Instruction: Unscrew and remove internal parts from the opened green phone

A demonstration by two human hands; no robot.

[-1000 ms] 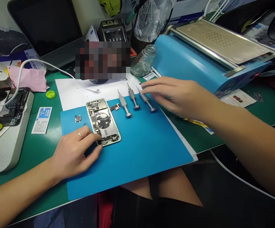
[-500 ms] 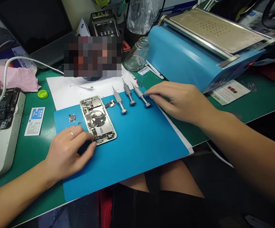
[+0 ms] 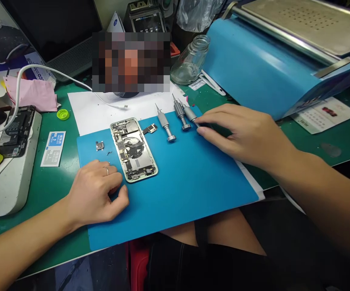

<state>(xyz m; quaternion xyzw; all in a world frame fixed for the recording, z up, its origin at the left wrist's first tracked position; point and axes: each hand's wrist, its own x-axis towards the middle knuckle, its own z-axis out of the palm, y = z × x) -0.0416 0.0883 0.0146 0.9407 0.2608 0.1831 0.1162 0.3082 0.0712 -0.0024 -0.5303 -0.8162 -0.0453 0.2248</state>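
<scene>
An opened smartphone (image 3: 138, 161) lies on the blue mat (image 3: 175, 202), its insides facing up. To its lower left rests my left hand (image 3: 99, 194), ring on one finger, with loosely curled fingers, a gap at the thumb and nothing held. Three grey precision screwdrivers lie by the mat's top edge: one on the left (image 3: 164, 123), one in the middle (image 3: 180, 113) and one on the right (image 3: 189, 111). My right hand (image 3: 238, 133) pinches the end of the right screwdriver between thumb and forefinger. A small metal part (image 3: 100, 146) and tiny dark pieces (image 3: 109, 153) lie left of the phone.
A blue machine with a metal plate (image 3: 253, 68) stands at the back right, beside a glass jar (image 3: 189, 60). A white cable (image 3: 53, 70) arches over the left side. Another phone body (image 3: 15, 133) lies on a white device (image 3: 20, 186) at the left. A green cap (image 3: 63, 114) sits nearby.
My left hand has drawn away from the phone's lower edge onto the mat. My right hand has closed on the end of the right screwdriver. The camera view has shifted slightly.
</scene>
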